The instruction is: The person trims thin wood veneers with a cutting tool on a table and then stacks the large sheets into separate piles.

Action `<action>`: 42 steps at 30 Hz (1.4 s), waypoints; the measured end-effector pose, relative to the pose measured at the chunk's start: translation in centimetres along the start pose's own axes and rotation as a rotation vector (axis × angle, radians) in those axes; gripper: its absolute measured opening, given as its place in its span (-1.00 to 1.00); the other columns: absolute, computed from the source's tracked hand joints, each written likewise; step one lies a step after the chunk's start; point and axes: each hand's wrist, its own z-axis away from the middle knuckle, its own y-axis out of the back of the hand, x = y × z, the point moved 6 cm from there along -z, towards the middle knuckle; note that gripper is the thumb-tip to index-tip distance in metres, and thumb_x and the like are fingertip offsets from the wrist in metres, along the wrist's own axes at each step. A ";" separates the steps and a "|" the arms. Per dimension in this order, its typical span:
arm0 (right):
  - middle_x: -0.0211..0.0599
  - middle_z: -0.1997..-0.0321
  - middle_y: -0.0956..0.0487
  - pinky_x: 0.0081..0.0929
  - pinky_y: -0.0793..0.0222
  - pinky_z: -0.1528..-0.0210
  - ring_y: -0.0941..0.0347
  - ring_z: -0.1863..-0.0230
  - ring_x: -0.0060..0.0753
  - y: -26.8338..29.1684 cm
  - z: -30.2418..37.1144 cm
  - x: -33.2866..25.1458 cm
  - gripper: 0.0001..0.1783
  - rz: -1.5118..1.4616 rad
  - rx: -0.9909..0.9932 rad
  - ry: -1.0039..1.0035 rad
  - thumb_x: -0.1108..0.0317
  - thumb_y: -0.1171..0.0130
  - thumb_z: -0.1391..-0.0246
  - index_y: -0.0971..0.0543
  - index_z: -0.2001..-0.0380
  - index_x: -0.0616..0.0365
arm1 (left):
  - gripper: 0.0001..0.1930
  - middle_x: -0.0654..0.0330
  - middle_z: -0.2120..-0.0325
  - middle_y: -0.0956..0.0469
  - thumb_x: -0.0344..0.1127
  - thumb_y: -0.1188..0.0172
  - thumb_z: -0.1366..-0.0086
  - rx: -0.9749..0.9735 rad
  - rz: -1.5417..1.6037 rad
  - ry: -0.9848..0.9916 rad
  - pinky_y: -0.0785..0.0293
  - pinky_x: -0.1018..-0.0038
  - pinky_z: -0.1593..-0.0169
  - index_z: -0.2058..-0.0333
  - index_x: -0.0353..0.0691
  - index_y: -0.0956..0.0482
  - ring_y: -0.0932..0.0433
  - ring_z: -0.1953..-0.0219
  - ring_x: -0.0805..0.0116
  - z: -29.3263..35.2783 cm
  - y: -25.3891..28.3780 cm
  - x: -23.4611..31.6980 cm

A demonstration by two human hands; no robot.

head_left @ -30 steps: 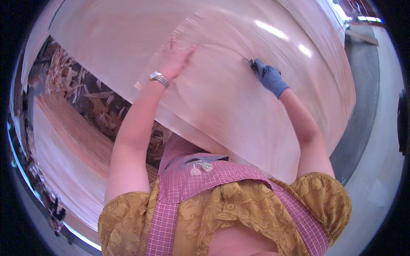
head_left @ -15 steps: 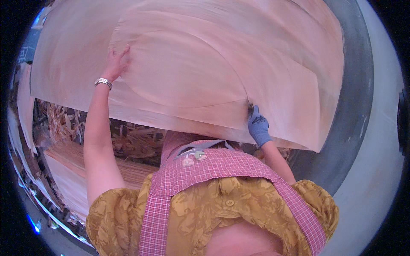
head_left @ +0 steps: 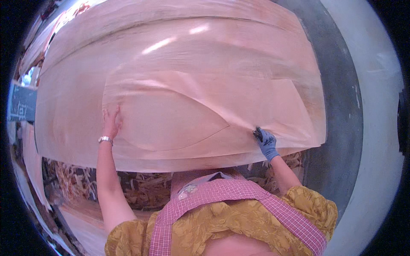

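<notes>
A thin, pale pinkish wood veneer sheet (head_left: 273, 100) lies on top of a wider stack of veneer (head_left: 81, 85). A curved line, like a cut or split, bounds a rounded, pointed area of veneer (head_left: 171, 121) within it. My bare left hand (head_left: 112, 123), a metal watch on its wrist, rests with fingers spread at the left end of this area. Just right of the area's pointed tip, my right hand (head_left: 265, 141), in a blue-grey glove with dark fingers, is closed on the sheet. A raised fold runs towards that hand; its fingertips are partly hidden.
Curled wood shavings and scraps (head_left: 143, 187) lie below the stack's near edge. A dark grey strip (head_left: 335, 128) runs along the right, with a pale floor (head_left: 380, 128) beyond. A dark teal box-like object (head_left: 23, 102) stands at the far left.
My gloved right hand has moved right, away from the pointed tip, and the sheet has risen into a fold there. My left hand stays flat. The view has shifted, showing more of the stack's far side.
</notes>
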 end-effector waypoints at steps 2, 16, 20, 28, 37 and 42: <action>-0.28 0.31 -0.61 -0.22 -0.44 0.19 -0.55 0.25 -0.22 1.8 1.3 -0.1 -0.66 0.004 0.128 0.122 0.15 -0.21 -0.09 -0.56 0.06 -0.05 | -0.17 -0.16 -0.35 -0.02 -0.31 -0.34 -0.10 -0.028 -0.108 0.009 0.00 0.11 -0.40 -0.34 0.24 -0.18 -0.03 -0.38 -0.13 0.2 1.5 2.3; 0.03 0.28 -0.61 0.02 -0.46 0.21 -0.56 0.25 0.16 22.1 -36.2 -22.5 -0.61 0.038 0.407 0.239 -0.06 -0.03 -0.22 -0.58 0.23 0.03 | 0.25 0.02 -0.21 -0.32 0.04 -0.51 0.15 0.026 -0.130 -0.159 -0.13 0.05 -0.32 -0.42 0.03 0.16 -0.26 -0.28 0.00 -0.4 4.8 1.8; 0.06 0.21 -0.61 0.05 -0.42 0.12 -0.54 0.15 0.18 26.3 -48.8 -32.0 -0.50 0.022 0.538 0.237 -0.15 0.06 -0.22 -0.56 0.16 0.05 | 0.25 0.02 -0.18 -0.37 0.13 -0.47 0.13 0.027 -0.080 -0.126 -0.18 0.08 -0.28 -0.42 -0.04 0.16 -0.31 -0.23 0.03 -0.6 4.9 3.0; 0.00 0.35 -0.62 -0.20 -0.46 0.41 -0.58 0.40 0.01 22.3 -39.0 -42.9 -0.69 -0.314 0.909 0.416 0.20 -0.10 -0.26 -0.52 0.02 0.09 | 0.21 0.02 -0.05 -0.45 0.24 -0.38 0.08 0.121 0.068 -0.061 -0.30 0.09 -0.09 -0.41 -0.13 0.12 -0.45 -0.03 0.03 0.5 7.0 2.3; -0.21 0.33 -0.54 -0.16 -0.36 0.25 -0.49 0.28 -0.09 -4.0 -15.1 -39.1 -0.73 -0.183 0.239 0.432 0.19 -0.16 -0.10 -0.52 0.15 0.02 | -0.70 -0.05 0.38 -0.61 -0.11 -0.23 -0.14 0.279 0.025 -0.048 -0.48 0.09 0.24 0.27 -0.20 -0.55 -0.60 0.30 0.00 -6.8 5.9 0.2; -0.17 0.25 -0.54 -0.16 -0.37 0.18 -0.48 0.21 -0.08 -4.9 -15.1 -39.6 -0.68 -0.224 0.163 0.411 0.20 -0.14 -0.09 -0.52 0.09 0.04 | -0.75 -0.01 0.46 -0.62 -0.17 -0.04 -0.22 0.438 -0.028 -0.011 -0.52 0.04 0.28 0.47 -0.12 -0.65 -0.62 0.38 -0.04 -11.1 13.4 -5.5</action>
